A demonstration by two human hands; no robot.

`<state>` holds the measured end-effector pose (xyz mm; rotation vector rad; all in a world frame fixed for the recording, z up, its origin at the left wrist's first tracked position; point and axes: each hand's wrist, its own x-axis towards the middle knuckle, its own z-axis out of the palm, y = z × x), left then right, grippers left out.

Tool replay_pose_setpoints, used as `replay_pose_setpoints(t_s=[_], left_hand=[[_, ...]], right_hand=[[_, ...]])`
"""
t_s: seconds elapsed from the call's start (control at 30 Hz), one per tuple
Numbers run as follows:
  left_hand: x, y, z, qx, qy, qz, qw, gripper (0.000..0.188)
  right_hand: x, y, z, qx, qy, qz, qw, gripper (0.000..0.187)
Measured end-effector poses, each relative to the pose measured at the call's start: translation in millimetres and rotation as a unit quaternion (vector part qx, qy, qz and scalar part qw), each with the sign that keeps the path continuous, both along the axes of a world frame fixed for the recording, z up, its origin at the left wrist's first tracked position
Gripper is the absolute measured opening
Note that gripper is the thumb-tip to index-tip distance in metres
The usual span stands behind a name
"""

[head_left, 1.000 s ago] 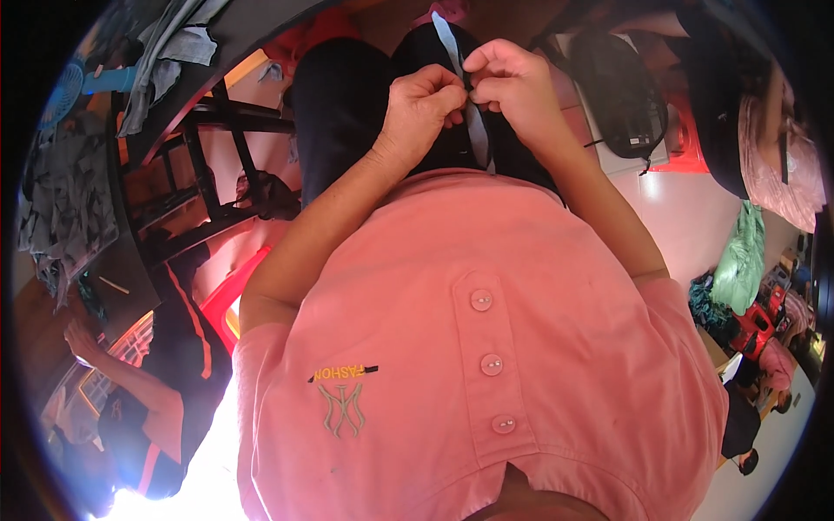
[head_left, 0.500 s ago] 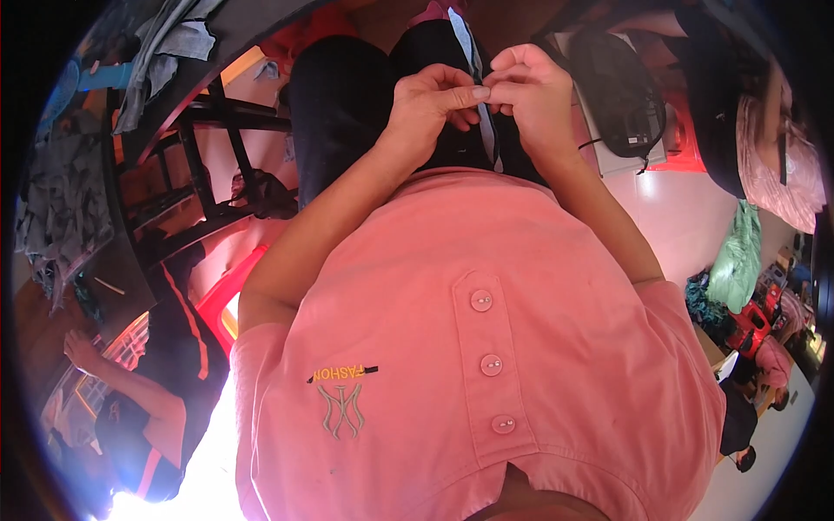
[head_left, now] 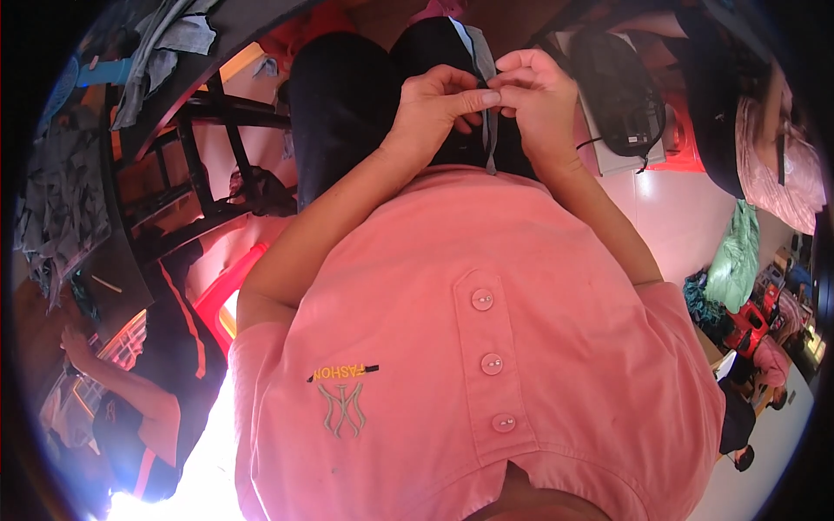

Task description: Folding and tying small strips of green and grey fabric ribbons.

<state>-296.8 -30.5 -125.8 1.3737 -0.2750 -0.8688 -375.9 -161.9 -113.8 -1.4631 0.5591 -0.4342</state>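
A narrow grey-blue fabric strip [head_left: 489, 143] hangs between my hands above my dark-trousered lap. My left hand [head_left: 440, 106] pinches it from the left, thumb stretched toward the other hand. From the right, my right hand [head_left: 540, 102] closes thumb and forefinger on the same strip, and the two sets of fingertips meet there. One end of the strip runs up past the hands over my knee. Its other end reaches down toward the hem of my pink shirt [head_left: 391, 260]. The fingers cover the part of the strip between them.
Grey cloth pieces [head_left: 65, 204] pile on a dark table at the left, beside a dark stool frame [head_left: 195, 165]. A black mesh-like bag [head_left: 618, 91] lies at the right near a red stool. Another person's arm [head_left: 130, 386] shows at lower left, and more people sit far right.
Both hands have shifted slightly to the right, still pinching. The strip's upper part has swung right and shows wider, and its lower end has moved a little left.
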Motion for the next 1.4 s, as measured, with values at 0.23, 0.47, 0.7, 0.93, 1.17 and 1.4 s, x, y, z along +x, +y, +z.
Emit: replay_pose_setpoints(t_s=[0.23,0.47,0.7,0.93,1.17,1.4], left_hand=[[4,0,-1,0.038,-0.24,-0.07,0.967,0.019],[8,-1,-1,0.039,-0.075,-0.049,0.995,0.013],[4,-16,-24,-0.01,-0.322,0.097,0.942,0.002],[1,-31,-22,-0.062,-0.241,0.13,0.96,0.008],[5,-23,-17,0.037,-0.514,0.027,0.857,0.011],[4,-21,-15,0.054,-0.249,0.045,0.966,0.018]], right_hand=[[-2,-13,0,0.173,0.043,0.016,0.984,0.029],[-2,-4,-9,0.14,-0.02,0.009,0.99,0.03],[6,9,-11,0.103,-0.053,0.008,0.993,0.029],[23,-2,0,0.117,-0.076,-0.07,0.988,0.028],[18,-4,-6,0.108,-0.085,-0.052,0.989,0.027],[7,7,-13,0.099,-0.047,-0.019,0.994,0.028]])
